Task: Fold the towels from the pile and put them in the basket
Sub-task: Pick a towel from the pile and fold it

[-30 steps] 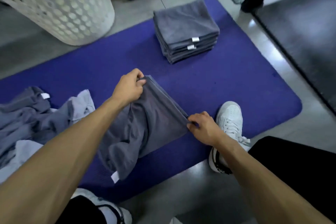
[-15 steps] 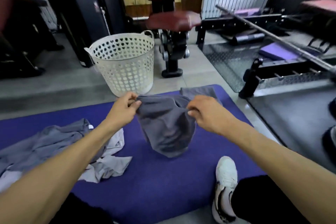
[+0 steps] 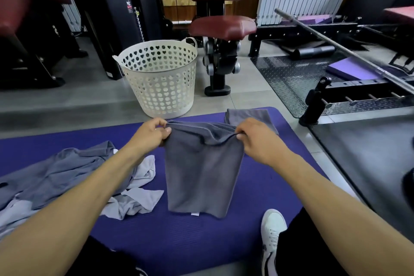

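Observation:
A dark grey towel (image 3: pixel 202 170) hangs doubled over in front of me, its lower edge near the purple mat (image 3: pixel 183 237). My left hand (image 3: pixel 151 133) pinches its upper left corner and my right hand (image 3: pixel 257 139) pinches the upper right corner. The loose pile of grey and pale towels (image 3: pixel 67 177) lies on the mat at the left. A stack of folded grey towels (image 3: pixel 247 116) sits at the mat's far edge, partly hidden behind my right hand. The white perforated basket (image 3: pixel 160 78) stands on the floor beyond the mat; its inside is not visible.
My white shoe (image 3: pixel 272 231) rests on the mat's near right. A gym machine with a dark red seat (image 3: pixel 221 27) stands right behind the basket. A black checker-plate platform (image 3: pixel 298 78) and a barbell rack (image 3: pixel 349 98) lie to the right.
My hands have lifted the towel off the mat and now hold it hanging by its top corners, spread wider. The view has tilted up, so the basket and gym machines show.

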Action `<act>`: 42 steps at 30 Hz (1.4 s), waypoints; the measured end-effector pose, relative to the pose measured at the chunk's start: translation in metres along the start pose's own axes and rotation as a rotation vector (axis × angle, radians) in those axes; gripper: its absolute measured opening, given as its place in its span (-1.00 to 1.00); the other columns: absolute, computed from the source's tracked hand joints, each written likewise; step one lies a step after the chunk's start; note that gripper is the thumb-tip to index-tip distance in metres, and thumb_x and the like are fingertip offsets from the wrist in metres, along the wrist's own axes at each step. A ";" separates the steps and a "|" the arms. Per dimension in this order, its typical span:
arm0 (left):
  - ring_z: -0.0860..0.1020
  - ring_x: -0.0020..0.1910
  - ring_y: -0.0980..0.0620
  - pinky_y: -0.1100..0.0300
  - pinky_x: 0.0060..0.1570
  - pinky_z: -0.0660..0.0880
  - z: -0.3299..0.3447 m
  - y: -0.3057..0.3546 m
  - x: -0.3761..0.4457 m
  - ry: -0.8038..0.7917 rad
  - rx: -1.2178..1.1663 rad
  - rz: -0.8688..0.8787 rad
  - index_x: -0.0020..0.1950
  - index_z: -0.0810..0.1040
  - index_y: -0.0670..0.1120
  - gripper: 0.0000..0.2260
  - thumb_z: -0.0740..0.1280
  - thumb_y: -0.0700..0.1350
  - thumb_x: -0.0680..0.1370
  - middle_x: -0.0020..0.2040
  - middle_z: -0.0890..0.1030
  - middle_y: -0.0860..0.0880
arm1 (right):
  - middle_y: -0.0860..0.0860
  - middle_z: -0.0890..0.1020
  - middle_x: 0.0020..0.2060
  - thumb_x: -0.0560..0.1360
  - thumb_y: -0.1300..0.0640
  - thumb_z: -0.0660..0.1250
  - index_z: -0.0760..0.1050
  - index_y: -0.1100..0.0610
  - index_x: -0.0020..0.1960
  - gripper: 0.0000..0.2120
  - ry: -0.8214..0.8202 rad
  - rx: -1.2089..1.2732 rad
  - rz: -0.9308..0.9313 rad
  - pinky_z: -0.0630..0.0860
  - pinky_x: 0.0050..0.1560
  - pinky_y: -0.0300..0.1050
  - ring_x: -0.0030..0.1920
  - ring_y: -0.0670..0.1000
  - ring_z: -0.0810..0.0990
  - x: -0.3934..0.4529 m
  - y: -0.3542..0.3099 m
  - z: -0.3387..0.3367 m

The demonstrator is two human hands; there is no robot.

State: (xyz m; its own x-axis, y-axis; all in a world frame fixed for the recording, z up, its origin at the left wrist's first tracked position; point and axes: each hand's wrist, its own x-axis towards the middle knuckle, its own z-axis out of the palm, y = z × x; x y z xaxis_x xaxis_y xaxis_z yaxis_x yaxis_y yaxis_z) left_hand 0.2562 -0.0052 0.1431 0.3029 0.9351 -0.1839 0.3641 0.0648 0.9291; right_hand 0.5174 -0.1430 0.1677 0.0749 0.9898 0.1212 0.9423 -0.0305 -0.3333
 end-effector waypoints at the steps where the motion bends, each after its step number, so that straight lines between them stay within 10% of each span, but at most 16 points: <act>1: 0.48 -0.17 -0.03 -0.12 0.16 0.52 -0.002 -0.002 0.001 0.023 -0.004 -0.011 -0.10 0.52 -0.06 -0.94 0.36 -0.16 0.56 -0.20 0.56 -0.11 | 0.04 0.48 -0.11 0.61 0.19 0.21 0.44 0.13 -0.11 -0.87 0.037 0.005 0.041 0.41 -0.04 -0.02 0.01 0.15 0.50 0.001 0.003 -0.002; 6: 0.49 -0.17 -0.02 -0.05 0.06 0.53 0.009 -0.002 -0.005 0.132 -0.015 -0.008 -0.09 0.51 -0.04 -0.91 0.34 -0.19 0.58 -0.20 0.57 -0.08 | 0.10 0.49 0.03 0.63 0.18 0.17 0.50 0.20 0.10 -0.84 0.090 -0.064 0.069 0.35 -0.07 -0.06 0.02 0.14 0.49 -0.002 -0.001 0.000; 17: 0.58 -0.16 -0.02 0.10 -0.06 0.51 -0.002 -0.023 -0.060 -0.125 0.091 -0.136 -0.15 0.62 -0.10 -0.86 0.34 -0.29 0.55 -0.21 0.64 -0.05 | 0.03 0.49 -0.11 0.57 0.22 0.25 0.47 0.13 -0.07 -0.94 -0.152 0.030 0.075 0.39 -0.07 -0.09 -0.04 0.10 0.50 -0.044 0.004 -0.002; 23: 0.56 -0.19 -0.03 0.08 -0.11 0.51 -0.003 -0.022 -0.084 -0.010 -0.192 -0.100 -0.08 0.58 -0.04 -0.85 0.37 -0.30 0.54 -0.16 0.61 -0.09 | -0.01 0.53 -0.11 0.55 0.25 0.33 0.48 0.06 -0.10 -0.88 0.019 0.209 0.089 0.35 -0.06 -0.23 -0.07 0.00 0.52 -0.060 0.002 -0.014; 28: 0.56 -0.18 0.00 0.17 -0.22 0.50 0.001 -0.021 -0.080 0.091 -0.212 -0.098 -0.04 0.58 -0.02 -0.85 0.36 -0.28 0.55 -0.13 0.61 -0.07 | 0.06 0.53 0.13 0.53 0.30 0.35 0.51 0.20 0.23 -0.72 0.004 0.228 0.103 0.44 0.17 -0.15 0.15 0.03 0.51 -0.055 0.000 -0.005; 35: 0.56 -0.18 0.00 0.15 -0.14 0.53 0.020 -0.034 -0.024 0.201 -0.055 -0.151 0.06 0.64 -0.13 -0.85 0.41 -0.28 0.52 -0.16 0.63 -0.05 | 0.01 0.51 -0.39 0.53 0.30 0.28 0.44 0.08 -0.38 -0.68 -0.141 0.103 0.202 0.29 -0.40 -0.27 -0.35 -0.01 0.44 -0.009 0.015 0.013; 42: 0.49 -0.17 0.07 0.12 0.00 0.47 0.010 -0.006 0.034 0.269 -0.099 -0.003 -0.16 0.60 0.05 -0.79 0.34 -0.24 0.57 -0.23 0.61 0.04 | -0.08 0.50 -0.36 0.57 0.23 0.31 0.51 0.15 -0.19 -0.85 0.118 0.353 0.186 0.32 -0.36 -0.49 -0.33 -0.17 0.43 0.048 0.022 -0.006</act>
State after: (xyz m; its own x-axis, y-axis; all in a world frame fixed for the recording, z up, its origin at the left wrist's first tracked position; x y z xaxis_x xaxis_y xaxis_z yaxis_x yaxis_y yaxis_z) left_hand 0.2729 0.0225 0.1284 0.0524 0.9929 -0.1067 0.2726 0.0886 0.9580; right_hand 0.5435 -0.0972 0.1720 0.2895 0.9486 0.1276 0.7406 -0.1376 -0.6577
